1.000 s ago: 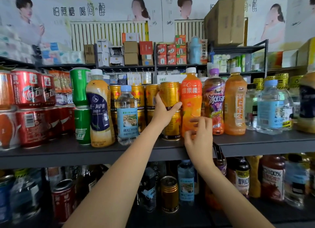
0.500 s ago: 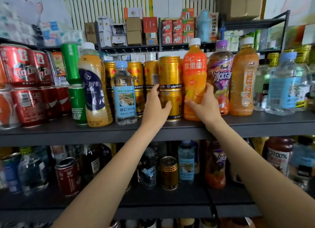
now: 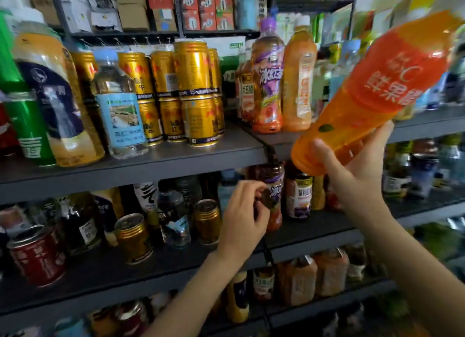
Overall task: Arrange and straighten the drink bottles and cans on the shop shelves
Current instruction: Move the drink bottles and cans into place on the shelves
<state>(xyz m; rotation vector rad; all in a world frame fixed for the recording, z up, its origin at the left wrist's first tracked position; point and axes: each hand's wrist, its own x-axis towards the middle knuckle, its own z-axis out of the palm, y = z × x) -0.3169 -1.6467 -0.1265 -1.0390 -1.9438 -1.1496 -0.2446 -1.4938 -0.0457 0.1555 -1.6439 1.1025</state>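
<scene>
Gripping the orange juice bottle (image 3: 377,90) by its base with the right hand (image 3: 357,170), fingers and thumb curling round the lower end; holding it clear of the shelves, tilting up and to the right, cap end blurring out at the upper right corner of the view; hanging in front of the right part of the top shelf (image 3: 156,158), touching nothing there.

Reaching with the left hand (image 3: 241,218) toward the middle shelf (image 3: 314,233), fingertips closing on the dark cap of a purple-labelled bottle (image 3: 275,198) standing there; pinching that cap, though blurring somewhat.

Standing upright on the top shelf: gold cans (image 3: 196,92) stacking two high in a tight cluster; a water bottle (image 3: 120,110) with a pale blue label just left of them; a tall yellow bottle (image 3: 55,95) with a dark blue label further left; green cans (image 3: 22,105) stacking at the left edge; a purple-capped tea bottle (image 3: 268,80) and an orange drink bottle (image 3: 299,77) side by side right of the gap.

Sitting on the middle shelf: a red can (image 3: 37,258) and two more gold cans among dark bottles.
</scene>
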